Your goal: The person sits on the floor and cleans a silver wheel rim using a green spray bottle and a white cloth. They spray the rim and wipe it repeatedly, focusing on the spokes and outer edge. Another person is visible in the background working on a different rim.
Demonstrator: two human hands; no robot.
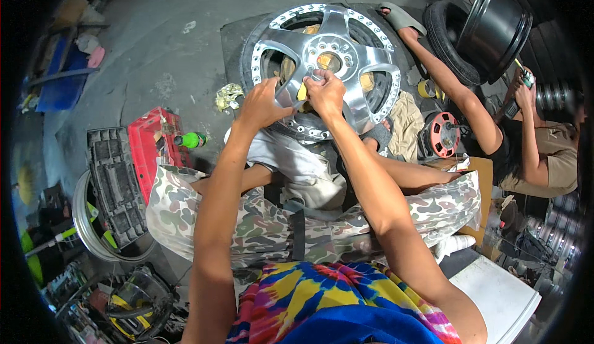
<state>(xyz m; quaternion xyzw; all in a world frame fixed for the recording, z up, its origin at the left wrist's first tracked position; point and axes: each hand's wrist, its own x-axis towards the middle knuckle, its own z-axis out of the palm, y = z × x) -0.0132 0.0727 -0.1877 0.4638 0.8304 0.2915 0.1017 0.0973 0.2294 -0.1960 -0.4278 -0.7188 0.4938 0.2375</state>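
A polished silver alloy wheel (343, 43) with broad spokes and a bolt-studded rim lies face up in front of me. My left hand (261, 104) grips the spoke nearest me, fingers and thumb on either side of it. On that same spoke, close to the hub, my right hand (326, 94) is closed with its fingertips pressed down. A small yellow piece (302, 92) shows at its fingers; its exact kind is too small to tell. Crumpled yellowish paper or tape (366, 82) is visible through the gaps between spokes.
A green bottle (190, 139) stands by a red toolbox (147, 152) at left. Beige cloth (405, 124) and a red cable reel (444, 134) are to the right. Farther right, another person (538, 152) holds a tool near a tire (442, 40) and a black rim barrel (492, 31).
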